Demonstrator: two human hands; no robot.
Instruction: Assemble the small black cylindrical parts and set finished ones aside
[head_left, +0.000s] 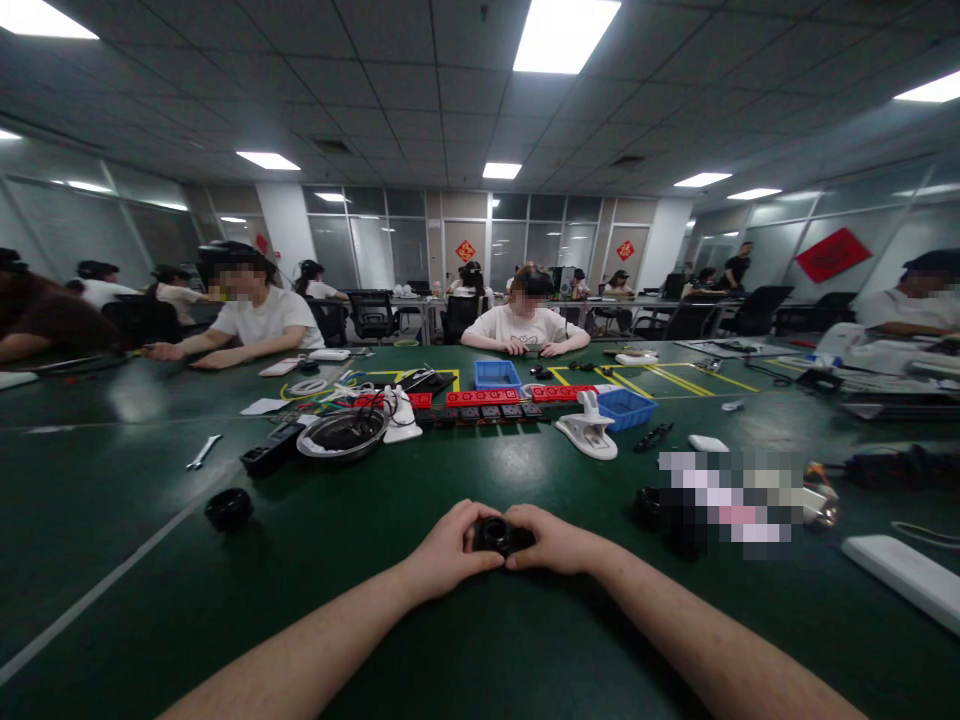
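Observation:
Both hands meet at the near middle of the table around a small black round part [495, 534] with a ring-like opening facing up. My left hand [457, 545] grips its left side, thumb in front and fingers behind. From the right, my right hand [546, 540] closes on it with curled fingers; the part's right side is partly hidden by them. A similar black ring-shaped piece [229, 510] lies apart on the left. Another dark round piece [646, 507] sits to the right of my hands.
Ahead lie a metal bowl [343, 437] with a black cable, a black power strip [274, 447], a wrench [203, 452], a white clamp stand [589, 428], red socket strips [482, 397] and blue bins [625, 408]. A white case [906, 580] is at right. Several people sit around.

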